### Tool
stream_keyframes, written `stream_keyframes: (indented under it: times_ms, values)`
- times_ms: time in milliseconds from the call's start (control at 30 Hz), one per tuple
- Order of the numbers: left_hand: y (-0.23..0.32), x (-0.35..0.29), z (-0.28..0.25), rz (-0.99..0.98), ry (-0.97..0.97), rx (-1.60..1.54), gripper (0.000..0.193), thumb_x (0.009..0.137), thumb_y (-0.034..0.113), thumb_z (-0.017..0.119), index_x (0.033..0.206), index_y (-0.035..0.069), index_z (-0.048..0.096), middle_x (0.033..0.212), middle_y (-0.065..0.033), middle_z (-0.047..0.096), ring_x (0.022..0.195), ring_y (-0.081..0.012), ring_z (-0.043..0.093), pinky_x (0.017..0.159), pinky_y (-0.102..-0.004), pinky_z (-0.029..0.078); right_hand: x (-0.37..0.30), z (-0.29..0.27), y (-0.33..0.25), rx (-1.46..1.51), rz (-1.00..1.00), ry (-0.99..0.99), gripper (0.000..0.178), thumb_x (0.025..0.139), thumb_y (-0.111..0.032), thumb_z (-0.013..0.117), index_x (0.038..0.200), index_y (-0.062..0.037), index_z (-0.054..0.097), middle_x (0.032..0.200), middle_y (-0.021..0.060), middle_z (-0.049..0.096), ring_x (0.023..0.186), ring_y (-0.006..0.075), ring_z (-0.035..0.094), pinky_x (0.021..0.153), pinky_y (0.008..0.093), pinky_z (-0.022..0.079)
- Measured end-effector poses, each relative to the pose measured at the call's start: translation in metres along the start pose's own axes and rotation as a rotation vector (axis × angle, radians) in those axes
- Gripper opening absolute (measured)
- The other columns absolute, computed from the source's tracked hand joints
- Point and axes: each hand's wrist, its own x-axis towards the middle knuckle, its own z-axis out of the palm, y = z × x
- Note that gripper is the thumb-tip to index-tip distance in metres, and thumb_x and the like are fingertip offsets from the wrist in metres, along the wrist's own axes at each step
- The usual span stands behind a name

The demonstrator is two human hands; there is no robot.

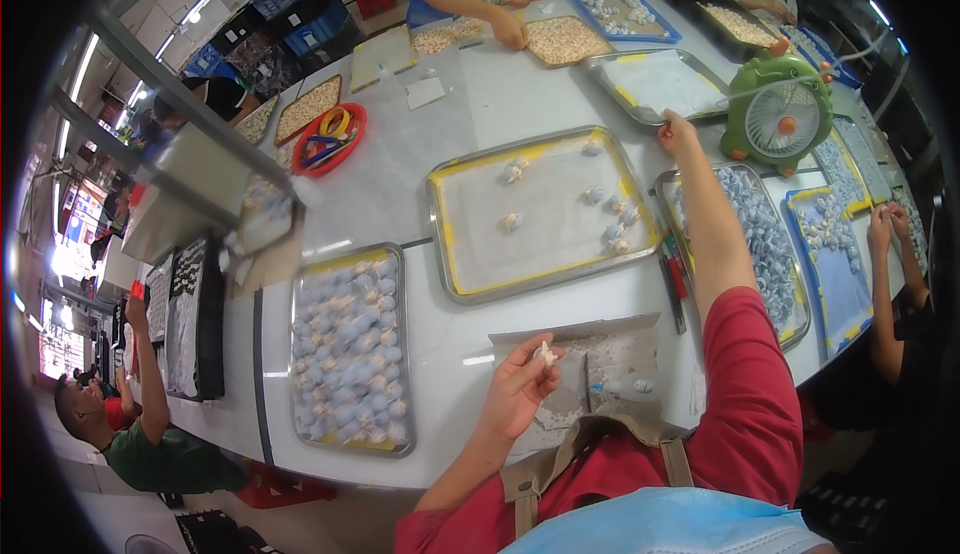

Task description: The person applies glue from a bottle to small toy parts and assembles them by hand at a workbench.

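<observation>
My left hand is closed, pinching a small cream figurine part between thumb and fingers, above an open cardboard box at the table's near edge. My right arm stretches far forward. My right hand is closed on the near rim of a metal tray lined with white sheet. Between my hands lies a larger lined metal tray with yellow tape edges; several small blue-and-cream figurines rest on it, mostly toward its right side.
A tray packed with blue-and-cream figurines stands at left, one heaped with blue parts at right. A green fan stands beyond my right arm. A red basket holds tape and tools. Co-workers' hands are around the table.
</observation>
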Motion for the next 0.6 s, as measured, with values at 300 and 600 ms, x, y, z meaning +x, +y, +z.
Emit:
stream_keyframes:
  times_ms: [300, 600]
  values:
    - [-0.001, 0.0, 0.001, -0.008, -0.001, 0.011, 0.032, 0.089, 0.01, 0.052, 0.12, 0.005, 0.049, 0.107, -0.0099, 0.058, 0.08, -0.0113, 0.057, 0.07, -0.0221, 0.047, -0.04, 0.011, -0.011, -0.325, -0.149, -0.027, 0.009, 0.067, 0.001, 0.058, 0.071, -0.0014, 0.051, 0.062, 0.006, 0.048, 0.049, 0.0161, 0.049, 0.041, 0.0264, 0.043]
    - [-0.001, -0.005, 0.005, -0.032, -0.006, -0.021, 0.036, 0.087, 0.007, 0.053, 0.122, 0.003, 0.046, 0.106, -0.0125, 0.056, 0.083, -0.0161, 0.057, 0.072, -0.0255, 0.047, -0.091, 0.019, -0.003, -0.321, -0.136, -0.109, 0.011, 0.07, 0.001, 0.059, 0.064, -0.0014, 0.049, 0.061, 0.0063, 0.047, 0.048, 0.0141, 0.046, 0.04, 0.0207, 0.039]
